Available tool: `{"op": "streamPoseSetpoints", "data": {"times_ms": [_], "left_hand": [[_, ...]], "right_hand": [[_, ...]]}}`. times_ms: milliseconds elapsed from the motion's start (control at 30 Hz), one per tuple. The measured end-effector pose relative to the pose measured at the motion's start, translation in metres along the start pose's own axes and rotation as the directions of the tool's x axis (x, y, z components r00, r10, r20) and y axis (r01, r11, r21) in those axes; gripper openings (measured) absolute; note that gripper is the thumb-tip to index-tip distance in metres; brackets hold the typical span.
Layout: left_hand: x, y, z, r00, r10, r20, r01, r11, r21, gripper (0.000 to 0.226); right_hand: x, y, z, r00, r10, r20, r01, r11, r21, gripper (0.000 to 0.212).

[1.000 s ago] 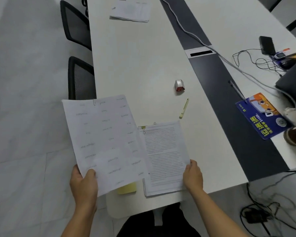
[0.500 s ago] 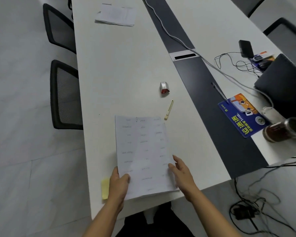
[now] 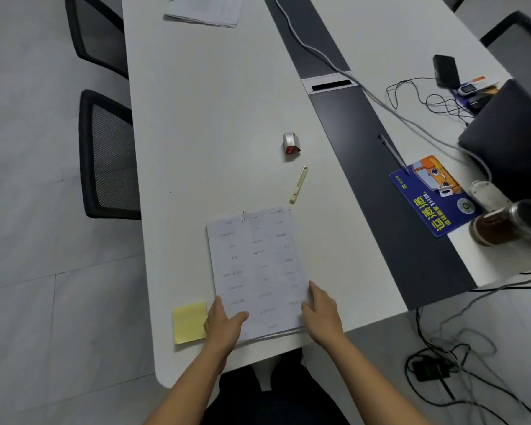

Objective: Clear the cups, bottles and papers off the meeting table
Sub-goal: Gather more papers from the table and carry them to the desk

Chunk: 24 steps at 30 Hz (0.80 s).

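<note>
Left hand (image 3: 224, 325) open, fingers fairly straight along the left edge of the paper stack (image 3: 258, 265), thumb lying on the top sheet near its lower left corner; right hand (image 3: 321, 314) open too, relaxed fingers against the stack's right edge, thumb touching the top sheet; neither hand lifts anything. The stack lies flat on the white table (image 3: 196, 118) at its near end, a paper clip at its top edge; a yellow sticky pad (image 3: 190, 322) sits just beside it on the left, touching the left hand. A second pile of papers (image 3: 204, 10) is at the far end, well apart.

Versus a second ago: the clipped sheet was held up in the left hand off to the left, the printed stack uncovered; now the sheet covers that stack, both hands flank it, and more of the sticky pad shows.
</note>
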<state>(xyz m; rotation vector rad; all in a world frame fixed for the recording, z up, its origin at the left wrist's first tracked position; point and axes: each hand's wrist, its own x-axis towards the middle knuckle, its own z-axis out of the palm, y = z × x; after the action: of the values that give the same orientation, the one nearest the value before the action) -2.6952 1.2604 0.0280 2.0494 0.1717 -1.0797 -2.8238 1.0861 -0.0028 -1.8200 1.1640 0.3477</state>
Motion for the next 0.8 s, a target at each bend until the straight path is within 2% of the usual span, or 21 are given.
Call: {"op": "streamPoseSetpoints", "data": {"times_ms": [133,267,400,500,633,800], "left_hand": [[0.001,-0.003,0.000,0.997,-0.030,0.073,0.030,0.999,0.011,0.079],[-0.010,0.007,-0.014,0.997,0.059,0.040,-0.054,0.992,-0.111,0.066],[-0.043,0.028,-0.045,0.958,0.234,-0.164,-0.255,0.960,-0.118,0.057],[-0.072,0.034,-0.078,0.876,0.341,-0.340,-0.400,0.909,-0.118,0.046],[-0.118,0.030,-0.120,0.772,0.349,-0.532,-0.508,0.842,-0.184,0.047],[-0.159,-0.013,-0.146,0.700,0.182,-0.690,-0.472,0.843,-0.257,0.056]], "right_hand": [[-0.006,0.005,0.003,0.996,-0.048,0.077,0.054,0.996,-0.075,0.060],[-0.020,-0.012,-0.008,0.995,-0.090,0.033,0.091,0.996,-0.025,0.061],[-0.046,-0.056,-0.036,0.973,-0.225,-0.047,0.230,0.958,0.171,0.055],[-0.072,-0.085,-0.054,0.931,-0.339,-0.138,0.365,0.890,0.274,0.046],[-0.096,-0.111,-0.061,0.888,-0.421,-0.188,0.460,0.799,0.386,0.044],[-0.099,-0.129,-0.031,0.860,-0.500,-0.100,0.492,0.763,0.419,0.051]]}}
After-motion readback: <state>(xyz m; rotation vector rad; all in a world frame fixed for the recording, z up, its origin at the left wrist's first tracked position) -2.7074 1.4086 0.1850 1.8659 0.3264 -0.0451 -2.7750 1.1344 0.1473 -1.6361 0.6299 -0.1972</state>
